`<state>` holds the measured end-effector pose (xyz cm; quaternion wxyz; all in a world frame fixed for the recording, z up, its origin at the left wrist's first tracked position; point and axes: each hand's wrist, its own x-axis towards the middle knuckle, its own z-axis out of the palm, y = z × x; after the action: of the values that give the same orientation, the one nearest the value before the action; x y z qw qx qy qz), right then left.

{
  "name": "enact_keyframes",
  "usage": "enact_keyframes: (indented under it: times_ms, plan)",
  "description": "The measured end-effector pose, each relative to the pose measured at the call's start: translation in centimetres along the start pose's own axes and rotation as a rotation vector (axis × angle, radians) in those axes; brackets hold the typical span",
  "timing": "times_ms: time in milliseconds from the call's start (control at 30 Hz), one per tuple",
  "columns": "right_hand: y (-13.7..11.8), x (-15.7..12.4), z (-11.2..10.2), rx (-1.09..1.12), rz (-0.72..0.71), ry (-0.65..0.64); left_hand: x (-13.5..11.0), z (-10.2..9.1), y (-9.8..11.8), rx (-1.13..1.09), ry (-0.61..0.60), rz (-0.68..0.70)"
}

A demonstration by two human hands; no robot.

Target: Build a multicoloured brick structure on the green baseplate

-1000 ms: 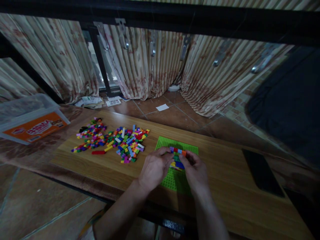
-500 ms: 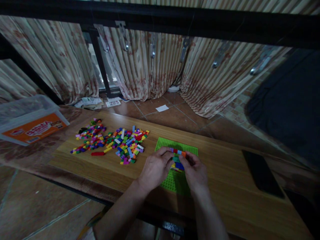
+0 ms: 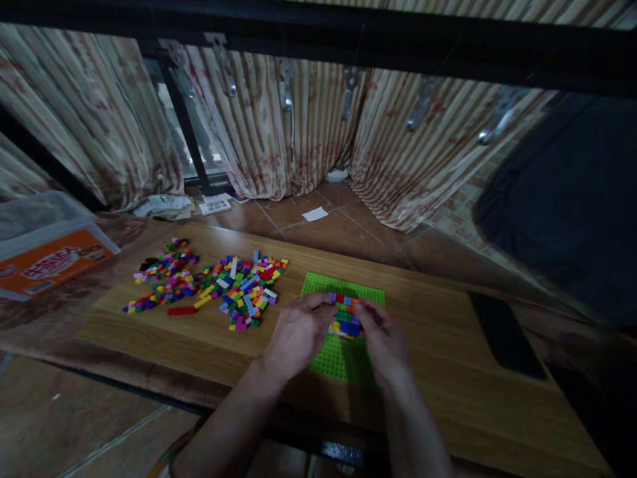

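A small build of colourful toy bricks [image 3: 345, 317] stands over the middle of a green baseplate [image 3: 331, 362], with red, blue, orange, green and yellow pieces in layers. My left hand [image 3: 302, 330] closes on its left side, thumb and fingers bent against the bricks. On the right side, my right hand [image 3: 385, 338] grips it with thumb and fingertips near the orange end. The hands hide parts of the build and of the plate. Whether the build is fixed to the plate I cannot tell.
Loose bricks [image 3: 243, 285] lie in a spread pile on the wooden board [image 3: 279, 338], left of the plate. A long red brick [image 3: 182, 311] lies at the pile's near edge. A black phone-like slab [image 3: 505, 334] rests at the right. A clear tub [image 3: 54, 245] stands far left.
The whole view has shifted, so things sit slightly further left. My fingers have drawn a little apart at the top of the build, showing more of its bricks.
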<state>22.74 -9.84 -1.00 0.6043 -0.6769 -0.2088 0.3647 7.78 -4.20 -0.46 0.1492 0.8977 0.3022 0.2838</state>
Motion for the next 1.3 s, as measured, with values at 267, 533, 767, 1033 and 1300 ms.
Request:
enact_keyframes:
  times_ms: [267,533,767,1033,1300]
  plan:
    - [0.8,0.1,-0.1,-0.029,-0.085,-0.085,-0.1,0.3,0.0,-0.017,0.038,-0.016]
    - [1.1,0.0,0.0,-0.097,-0.159,-0.074,0.1,0.0,0.5,-0.291,0.102,-0.201]
    - [1.6,0.3,-0.1,-0.154,-0.146,-0.05,0.2,1.5,0.5,-0.537,0.198,-0.644]
    - [1.9,0.7,-0.1,-0.118,-0.141,-0.04,1.1,4.1,0.3,-0.882,0.208,-0.821]
    - [2.3,0.5,-0.1,-0.101,-0.168,-0.071,1.1,4.8,0.3,-0.891,0.238,-0.86]
